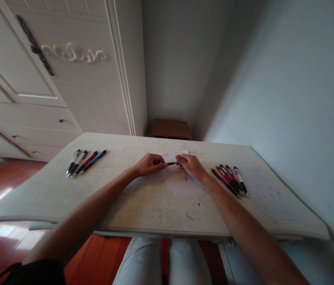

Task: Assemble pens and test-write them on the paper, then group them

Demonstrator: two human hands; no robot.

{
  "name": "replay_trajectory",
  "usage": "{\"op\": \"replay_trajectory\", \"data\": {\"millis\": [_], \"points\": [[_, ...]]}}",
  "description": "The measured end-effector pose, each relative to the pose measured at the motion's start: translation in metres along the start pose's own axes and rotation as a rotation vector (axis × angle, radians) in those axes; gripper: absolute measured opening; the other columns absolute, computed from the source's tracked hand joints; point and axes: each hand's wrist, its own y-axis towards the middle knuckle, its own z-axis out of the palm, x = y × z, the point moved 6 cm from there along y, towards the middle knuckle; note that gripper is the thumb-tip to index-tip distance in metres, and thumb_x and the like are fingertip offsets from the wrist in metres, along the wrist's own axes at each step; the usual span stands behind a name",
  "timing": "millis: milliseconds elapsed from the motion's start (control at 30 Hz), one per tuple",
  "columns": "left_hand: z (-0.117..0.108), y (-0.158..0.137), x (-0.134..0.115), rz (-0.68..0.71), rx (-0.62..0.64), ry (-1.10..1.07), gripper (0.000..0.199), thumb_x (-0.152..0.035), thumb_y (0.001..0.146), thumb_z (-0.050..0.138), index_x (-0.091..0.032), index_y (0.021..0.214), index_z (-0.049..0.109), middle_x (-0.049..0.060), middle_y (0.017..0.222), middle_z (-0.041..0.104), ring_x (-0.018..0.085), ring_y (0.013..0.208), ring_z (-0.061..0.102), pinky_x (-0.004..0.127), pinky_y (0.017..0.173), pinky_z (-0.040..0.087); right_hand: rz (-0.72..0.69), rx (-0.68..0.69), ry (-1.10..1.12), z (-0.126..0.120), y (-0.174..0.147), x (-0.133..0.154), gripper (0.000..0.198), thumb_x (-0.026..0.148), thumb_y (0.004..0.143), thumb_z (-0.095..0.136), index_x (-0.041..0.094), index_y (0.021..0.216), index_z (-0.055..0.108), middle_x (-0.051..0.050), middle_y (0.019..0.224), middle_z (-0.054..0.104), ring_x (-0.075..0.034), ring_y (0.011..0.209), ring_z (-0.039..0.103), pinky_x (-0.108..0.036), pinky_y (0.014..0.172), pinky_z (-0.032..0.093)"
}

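A dark pen is held level between both my hands above a sheet of paper on the pale table. My left hand pinches its left end and my right hand grips its right end. Most of the pen is hidden by my fingers. A row of several pens, black, red and blue, lies on the table to the left. Another bunch of several pens, red, green and white, lies to the right of my right wrist.
A white wardrobe with drawers stands at the left behind the table. A grey wall runs along the table's right side. A small brown stand sits beyond the far edge. More written paper lies at the right.
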Motion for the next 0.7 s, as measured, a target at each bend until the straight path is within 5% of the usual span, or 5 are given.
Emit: {"op": "replay_trajectory", "data": {"millis": [133, 333, 500, 700], "points": [[0.000, 0.000, 0.000, -0.001, -0.002, -0.003, 0.042, -0.051, 0.083, 0.058, -0.010, 0.079, 0.067, -0.001, 0.055, 0.049, 0.008, 0.049, 0.040, 0.020, 0.046, 0.027, -0.014, 0.012, -0.047, 0.000, 0.001, 0.000, 0.054, 0.063, 0.090, 0.046, 0.017, 0.064, 0.061, -0.001, 0.058, 0.056, -0.014, 0.058, 0.053, -0.026, 0.059, 0.038], [-0.002, -0.001, 0.000, -0.013, -0.028, 0.025, 0.043, -0.051, 0.083, 0.059, -0.010, 0.080, 0.068, -0.002, 0.054, 0.048, 0.008, 0.049, 0.039, 0.020, 0.046, 0.025, -0.040, -0.021, 0.128, 0.002, 0.003, -0.002, 0.024, 0.042, 0.078, 0.068, 0.018, 0.079, 0.062, -0.001, 0.073, 0.062, -0.014, 0.065, 0.055, -0.027, 0.063, 0.042], [-0.005, 0.001, 0.004, -0.012, -0.043, 0.047, 0.042, -0.051, 0.082, 0.059, -0.010, 0.082, 0.068, -0.002, 0.054, 0.050, 0.008, 0.049, 0.041, 0.020, 0.047, 0.027, -0.035, -0.054, 0.181, -0.004, 0.006, -0.006, 0.018, 0.029, 0.073, 0.072, 0.018, 0.081, 0.061, -0.002, 0.076, 0.065, -0.015, 0.071, 0.060, -0.028, 0.070, 0.046], [-0.011, 0.003, 0.005, 0.095, -0.073, 0.185, 0.031, -0.042, 0.081, 0.063, -0.014, 0.092, 0.071, 0.004, 0.081, 0.068, 0.014, 0.069, 0.056, 0.024, 0.064, 0.042, -0.127, -0.137, -0.011, -0.021, 0.008, -0.008, 0.009, 0.012, 0.074, 0.066, 0.018, 0.080, 0.066, -0.003, 0.081, 0.068, -0.017, 0.076, 0.062, -0.030, 0.074, 0.048]]}}
